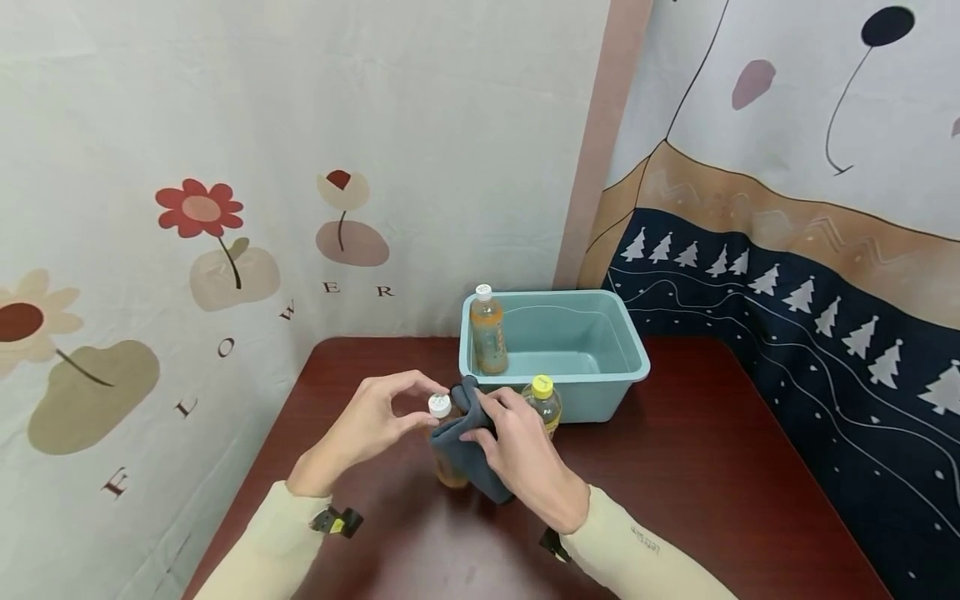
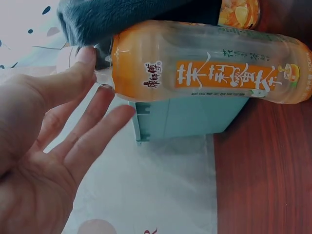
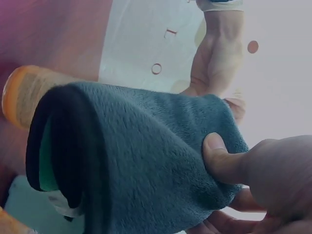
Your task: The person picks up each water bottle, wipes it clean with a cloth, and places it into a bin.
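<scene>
An upright plastic drink bottle (image 2: 214, 63) with an orange label and white cap stands on the table. My left hand (image 1: 382, 417) pinches it at the cap and neck between thumb and fingertips. In the left wrist view the lower fingers of that hand are spread and free of the bottle. A folded dark grey-blue cloth (image 3: 156, 141) is pinched between the thumb and fingers of my right hand (image 1: 523, 450). The cloth lies against the upper right side of the bottle and hides part of it in the head view.
A light blue plastic bin (image 1: 555, 333) stands at the back of the dark red table (image 1: 705, 467). Inside its left end is another white-capped bottle (image 1: 489, 333). A yellow-capped bottle (image 1: 543, 400) stands in front of the bin, right behind my right hand. Printed curtains (image 1: 450, 125) hang behind.
</scene>
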{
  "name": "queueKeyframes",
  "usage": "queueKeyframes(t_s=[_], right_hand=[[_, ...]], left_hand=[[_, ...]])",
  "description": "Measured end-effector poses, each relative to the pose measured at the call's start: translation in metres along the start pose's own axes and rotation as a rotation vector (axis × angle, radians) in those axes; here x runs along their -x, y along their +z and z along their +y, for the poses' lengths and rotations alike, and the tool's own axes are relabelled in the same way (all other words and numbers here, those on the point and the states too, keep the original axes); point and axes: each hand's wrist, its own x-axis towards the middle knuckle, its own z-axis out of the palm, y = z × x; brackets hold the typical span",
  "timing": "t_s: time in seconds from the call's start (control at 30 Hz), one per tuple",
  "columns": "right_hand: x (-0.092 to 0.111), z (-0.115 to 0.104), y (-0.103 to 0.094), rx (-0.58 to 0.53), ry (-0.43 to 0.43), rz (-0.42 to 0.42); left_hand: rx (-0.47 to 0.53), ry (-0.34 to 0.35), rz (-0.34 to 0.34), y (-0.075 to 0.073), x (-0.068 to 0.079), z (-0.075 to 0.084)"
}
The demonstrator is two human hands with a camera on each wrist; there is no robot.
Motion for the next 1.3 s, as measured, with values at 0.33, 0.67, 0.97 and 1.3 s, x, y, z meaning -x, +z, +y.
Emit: queueKeyframes(t_s=[0.33, 0.67, 0.97, 1.3], right_hand=[[-0.014, -0.002, 0.019, -0.038, -0.025, -0.096], [-0.01, 0.002, 0.021, -0.002, -0.016, -0.11], [0.0, 0.035, 0.045, -0.009, -0.035, -0.151], [0.007, 0.037, 0.056, 0.045, 0.041, -0.272]], left_hand=[[-0.048, 0.013, 0.016, 0.0, -0.001, 0.0], [-0.046, 0.008, 0.001, -0.001, -0.003, 0.0], [-0.071, 0.006, 0.011, 0.001, 0.002, 0.002], [-0.066, 0.037, 0.01, 0.002, 0.001, 0.004]])
